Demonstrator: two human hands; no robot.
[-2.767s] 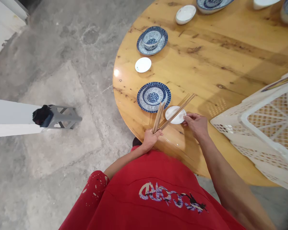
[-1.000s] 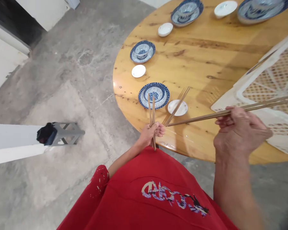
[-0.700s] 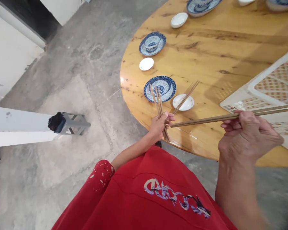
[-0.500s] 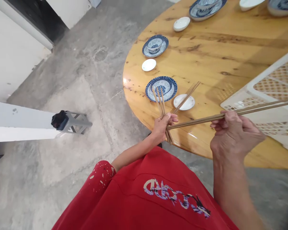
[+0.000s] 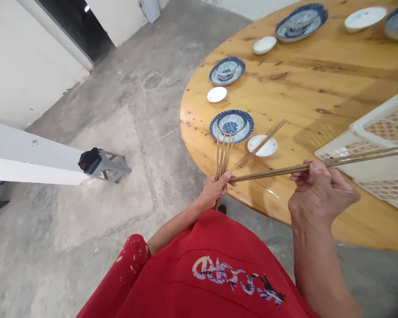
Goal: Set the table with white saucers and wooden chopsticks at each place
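Observation:
My left hand [image 5: 215, 190] is closed around several wooden chopsticks [image 5: 223, 154], which fan upward at the table's near edge. Between the fingers of my right hand [image 5: 321, 190] is a pair of longer-looking chopsticks [image 5: 275, 172]; its left ends reach the fingers of my left hand and its right ends extend over the white basket. Another pair of chopsticks [image 5: 263, 142] rests across a small white dish [image 5: 268, 149]. Left of that dish, a blue-patterned bowl [image 5: 232, 124] sits on a blue-rimmed plate [image 5: 248, 132], partly behind the fanned tips.
The round wooden table [image 5: 295, 101] carries more plates with bowls, such as one plate [image 5: 213, 79], and small white dishes, including one [image 5: 216, 94] near its left edge. A white lattice basket [image 5: 361, 132] stands at right. A grey stool [image 5: 108, 165] is on the concrete floor.
My left hand has tightened and turned the fanned chopsticks more upright, moving off the pair on the dish. My right hand keeps its hold. The view has shifted slightly.

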